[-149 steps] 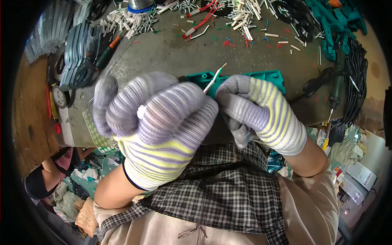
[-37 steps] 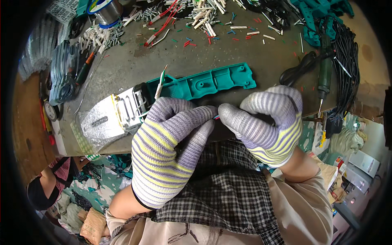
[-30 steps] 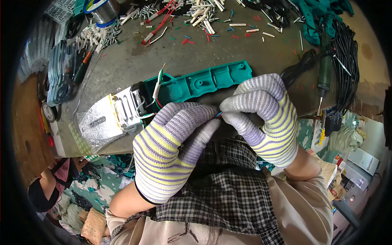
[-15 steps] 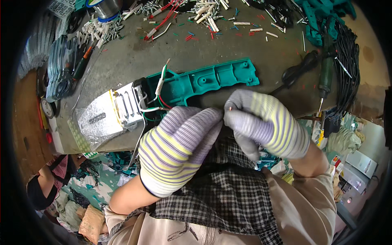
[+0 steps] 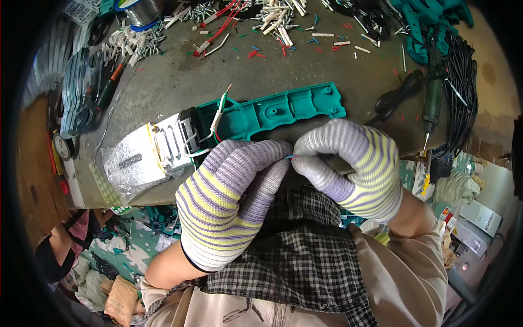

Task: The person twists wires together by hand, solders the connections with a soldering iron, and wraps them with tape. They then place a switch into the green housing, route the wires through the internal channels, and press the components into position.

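Observation:
My left hand, in a striped knit glove, pinches a thin blue wire between thumb and fingers. My right hand, gloved the same way, pinches at the wire's other end, where a small reddish tip shows. The fingertips almost meet. Just beyond them lies an open teal plastic housing half, hollow side up. At its left end is a metal heater body partly wrapped in bubble film. From the housing a white sleeve with green and bare wire ends sticks up. Other leads run toward my left hand.
Loose white sleeves and screws, more white pieces and a solder spool lie at the back. A screwdriver is at left. At right are a green-handled soldering iron, a coiled black cord and black cables.
Both hands have shifted slightly, and their fingertips have come closer together. The blue wire now shows between them. The upright white sleeve and its wire ends lean farther right.

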`<state>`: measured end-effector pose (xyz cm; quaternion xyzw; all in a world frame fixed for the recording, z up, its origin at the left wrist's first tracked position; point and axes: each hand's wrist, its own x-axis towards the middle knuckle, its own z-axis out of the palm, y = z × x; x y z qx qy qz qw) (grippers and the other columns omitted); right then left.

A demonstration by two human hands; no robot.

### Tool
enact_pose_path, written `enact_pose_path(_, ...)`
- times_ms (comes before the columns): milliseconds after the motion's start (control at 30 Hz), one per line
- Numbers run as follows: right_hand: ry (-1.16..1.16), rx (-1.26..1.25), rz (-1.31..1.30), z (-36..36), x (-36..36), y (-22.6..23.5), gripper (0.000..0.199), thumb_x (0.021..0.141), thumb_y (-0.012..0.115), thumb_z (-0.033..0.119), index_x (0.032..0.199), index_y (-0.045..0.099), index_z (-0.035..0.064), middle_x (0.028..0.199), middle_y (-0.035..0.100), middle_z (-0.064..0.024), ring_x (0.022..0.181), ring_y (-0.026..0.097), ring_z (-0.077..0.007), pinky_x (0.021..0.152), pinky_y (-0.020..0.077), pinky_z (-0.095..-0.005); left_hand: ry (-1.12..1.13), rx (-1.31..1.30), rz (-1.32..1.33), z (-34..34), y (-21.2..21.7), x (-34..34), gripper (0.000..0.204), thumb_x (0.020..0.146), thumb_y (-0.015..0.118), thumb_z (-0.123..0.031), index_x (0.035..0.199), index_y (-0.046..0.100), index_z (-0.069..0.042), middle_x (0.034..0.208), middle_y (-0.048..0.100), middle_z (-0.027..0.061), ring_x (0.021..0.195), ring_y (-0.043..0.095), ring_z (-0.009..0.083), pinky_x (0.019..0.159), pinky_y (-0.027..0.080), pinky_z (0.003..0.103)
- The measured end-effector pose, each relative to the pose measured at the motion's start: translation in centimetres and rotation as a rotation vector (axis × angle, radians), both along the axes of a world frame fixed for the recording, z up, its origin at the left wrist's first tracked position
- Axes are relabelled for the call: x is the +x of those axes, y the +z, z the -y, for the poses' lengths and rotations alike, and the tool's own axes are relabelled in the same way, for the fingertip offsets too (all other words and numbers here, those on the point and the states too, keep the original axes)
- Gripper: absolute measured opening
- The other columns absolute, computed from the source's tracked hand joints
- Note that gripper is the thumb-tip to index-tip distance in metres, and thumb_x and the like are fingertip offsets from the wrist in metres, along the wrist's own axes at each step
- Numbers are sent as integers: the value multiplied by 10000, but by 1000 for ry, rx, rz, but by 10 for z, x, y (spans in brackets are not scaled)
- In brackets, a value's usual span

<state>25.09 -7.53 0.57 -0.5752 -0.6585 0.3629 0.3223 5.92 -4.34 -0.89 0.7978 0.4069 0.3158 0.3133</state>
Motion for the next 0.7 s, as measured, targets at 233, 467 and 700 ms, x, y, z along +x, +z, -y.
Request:
enact_pose_path(233, 102, 508, 433, 0, 3, -5, 189, 774, 748, 226, 891, 653, 112, 806, 664, -32, 668, 655, -218, 590, 534, -334, -46, -25, 37, -2, 1, -1, 246, 748, 769, -73, 983, 696, -89, 833, 655, 71, 724, 650, 235, 633, 515, 315)
enact_pose_path(467, -250, -895, -891, -2, -5, 7, 187, 944, 599, 196, 903, 593, 14, 631, 570, -30, 463, 548, -121, 433, 409, -281, -34, 109, 48, 4, -6, 0, 259, 729, 776, -54, 976, 700, -73, 833, 664, 82, 719, 654, 242, 617, 520, 322)
enact_pose_path(700, 21, 436, 218, 2, -2, -22, 265, 719, 792, 289, 888, 650, 142, 815, 660, -19, 663, 649, -208, 562, 517, -346, 33, -44, 61, 3, 1, 0, 186, 752, 769, -79, 923, 697, -73, 816, 657, 88, 727, 651, 249, 643, 514, 326)
